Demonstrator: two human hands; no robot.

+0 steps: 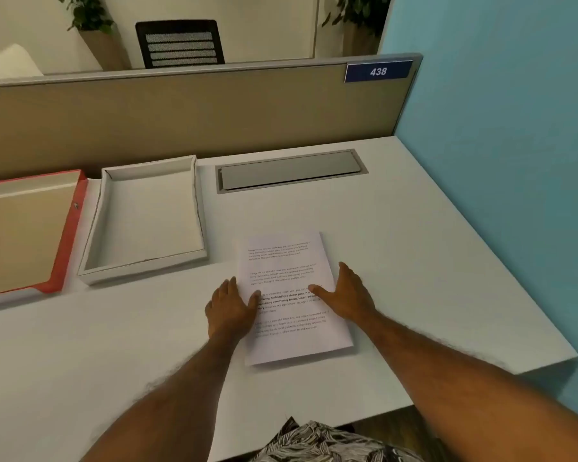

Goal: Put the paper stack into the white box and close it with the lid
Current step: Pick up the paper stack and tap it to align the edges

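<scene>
A stack of printed white paper [289,261] lies flat on the white desk [414,261], slightly turned. My left hand [231,306] rests palm down against the stack's left edge, its thumb on the top sheet. My right hand [347,295] rests the same way at the right edge, thumb on the page. The fingers of both are spread on the desk, not under the paper. The white box [141,266] stands open and empty to the left of the stack. A red lid [69,241] lies inside-up at the far left, touching the box.
A grey cable-slot cover [291,173] is set into the desk behind the paper. A tan partition [181,115] closes the back, a blue wall [498,161] the right. The desk's right edge [514,295] runs diagonally close to my right arm.
</scene>
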